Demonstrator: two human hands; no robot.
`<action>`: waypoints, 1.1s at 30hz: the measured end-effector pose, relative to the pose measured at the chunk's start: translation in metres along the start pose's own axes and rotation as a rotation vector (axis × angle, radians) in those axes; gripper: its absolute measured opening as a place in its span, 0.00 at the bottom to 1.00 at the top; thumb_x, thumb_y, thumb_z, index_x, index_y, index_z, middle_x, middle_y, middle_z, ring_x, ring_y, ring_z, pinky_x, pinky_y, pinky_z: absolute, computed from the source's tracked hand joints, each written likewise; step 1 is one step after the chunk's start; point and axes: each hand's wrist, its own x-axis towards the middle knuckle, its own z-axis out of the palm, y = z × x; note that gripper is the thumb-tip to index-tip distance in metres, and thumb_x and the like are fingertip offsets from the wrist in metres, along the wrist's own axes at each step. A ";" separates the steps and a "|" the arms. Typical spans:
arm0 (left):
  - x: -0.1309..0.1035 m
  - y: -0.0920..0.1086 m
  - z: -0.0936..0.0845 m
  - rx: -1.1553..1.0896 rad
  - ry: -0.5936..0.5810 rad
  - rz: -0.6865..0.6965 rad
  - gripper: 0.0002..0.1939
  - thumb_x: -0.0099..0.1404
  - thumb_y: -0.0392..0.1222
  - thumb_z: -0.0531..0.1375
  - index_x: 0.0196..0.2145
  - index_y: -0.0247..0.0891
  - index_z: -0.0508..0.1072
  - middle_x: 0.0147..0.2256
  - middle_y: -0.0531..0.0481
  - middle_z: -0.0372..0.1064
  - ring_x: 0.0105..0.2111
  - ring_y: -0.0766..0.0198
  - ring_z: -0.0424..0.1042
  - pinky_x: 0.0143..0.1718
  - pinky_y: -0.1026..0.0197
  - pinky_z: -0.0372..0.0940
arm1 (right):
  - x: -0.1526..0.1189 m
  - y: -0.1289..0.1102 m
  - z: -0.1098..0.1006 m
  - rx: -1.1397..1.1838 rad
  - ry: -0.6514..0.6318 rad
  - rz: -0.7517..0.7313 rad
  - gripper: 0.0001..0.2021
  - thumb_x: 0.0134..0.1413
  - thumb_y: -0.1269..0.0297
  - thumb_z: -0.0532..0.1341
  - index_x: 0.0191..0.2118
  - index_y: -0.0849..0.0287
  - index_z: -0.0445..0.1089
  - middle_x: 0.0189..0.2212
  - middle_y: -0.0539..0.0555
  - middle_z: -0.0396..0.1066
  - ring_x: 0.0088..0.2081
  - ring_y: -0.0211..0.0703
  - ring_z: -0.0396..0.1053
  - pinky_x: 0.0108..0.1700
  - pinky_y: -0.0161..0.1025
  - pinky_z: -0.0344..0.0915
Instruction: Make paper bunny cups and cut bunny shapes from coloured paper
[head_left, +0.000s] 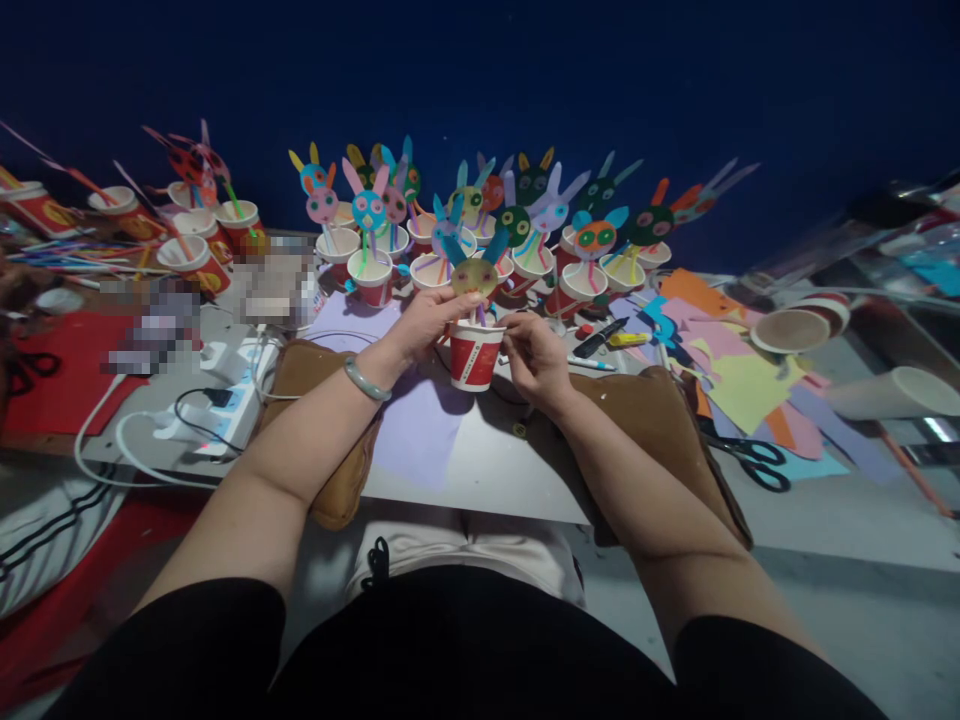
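In front of me is a red and white paper cup point(472, 362). A paper rabbit head point(474, 277) with a yellow-green face and blue ears stands above it on a purple straw point(481, 316) that goes down into the cup. My left hand point(429, 325), with a bangle at the wrist, pinches the lower edge of the rabbit head. At the cup's right rim, my right hand point(537, 362) has its fingers closed on the edge. Its fingertips are partly hidden. Beneath the cup lies lilac paper point(420, 435) on the white table point(510, 470).
Several cups with paper rabbits point(371, 275) line the blue wall. Brown cushions point(637, 430) lie under both forearms. On the right are scissors point(757, 462), paper scraps point(739, 375), markers point(600, 338) and stacked cups point(795, 328). A power strip point(238, 400) with cables lies left; another person's hand point(19, 275) shows at far left.
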 end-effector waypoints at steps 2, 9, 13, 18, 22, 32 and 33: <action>0.000 0.000 -0.001 0.019 -0.023 0.015 0.21 0.52 0.55 0.77 0.31 0.33 0.81 0.27 0.50 0.77 0.27 0.68 0.72 0.33 0.64 0.65 | 0.000 0.001 0.000 0.001 -0.018 -0.029 0.03 0.67 0.65 0.59 0.39 0.53 0.64 0.40 0.56 0.73 0.38 0.45 0.72 0.41 0.45 0.71; 0.003 -0.002 0.000 0.019 -0.038 0.134 0.31 0.49 0.67 0.75 0.35 0.34 0.81 0.32 0.49 0.80 0.32 0.66 0.76 0.38 0.63 0.69 | 0.002 -0.004 -0.001 0.029 -0.120 -0.034 0.07 0.63 0.72 0.59 0.36 0.53 0.62 0.38 0.54 0.71 0.35 0.43 0.68 0.38 0.43 0.68; 0.005 -0.002 -0.001 0.070 0.004 0.183 0.31 0.49 0.68 0.74 0.33 0.34 0.82 0.30 0.50 0.80 0.32 0.66 0.76 0.38 0.64 0.69 | 0.002 -0.004 -0.002 0.007 -0.169 -0.099 0.08 0.61 0.75 0.58 0.37 0.52 0.62 0.38 0.55 0.72 0.38 0.45 0.70 0.39 0.44 0.69; 0.005 -0.004 -0.005 0.105 0.014 0.172 0.31 0.52 0.67 0.73 0.34 0.33 0.82 0.30 0.48 0.80 0.30 0.67 0.75 0.35 0.64 0.68 | 0.003 -0.003 -0.002 -0.014 -0.169 -0.109 0.08 0.61 0.75 0.58 0.38 0.52 0.62 0.38 0.55 0.72 0.38 0.45 0.71 0.40 0.45 0.71; 0.006 -0.006 -0.005 0.082 0.018 0.131 0.30 0.53 0.67 0.73 0.33 0.32 0.81 0.28 0.48 0.78 0.28 0.67 0.74 0.33 0.64 0.68 | 0.002 -0.004 -0.002 -0.007 -0.160 -0.114 0.07 0.62 0.74 0.57 0.38 0.52 0.63 0.38 0.56 0.72 0.38 0.45 0.71 0.40 0.45 0.71; 0.003 -0.004 0.001 0.043 0.014 0.156 0.27 0.52 0.61 0.76 0.33 0.33 0.80 0.29 0.50 0.77 0.33 0.65 0.75 0.38 0.63 0.68 | 0.002 -0.005 -0.003 0.043 -0.139 -0.049 0.06 0.64 0.69 0.60 0.36 0.53 0.63 0.38 0.55 0.72 0.37 0.45 0.70 0.39 0.44 0.69; 0.003 -0.004 0.000 0.058 0.029 0.165 0.27 0.51 0.61 0.76 0.32 0.32 0.81 0.28 0.51 0.76 0.31 0.66 0.74 0.37 0.63 0.67 | 0.003 -0.005 -0.003 0.045 -0.138 -0.053 0.06 0.63 0.69 0.60 0.36 0.53 0.63 0.38 0.55 0.72 0.36 0.44 0.70 0.39 0.44 0.69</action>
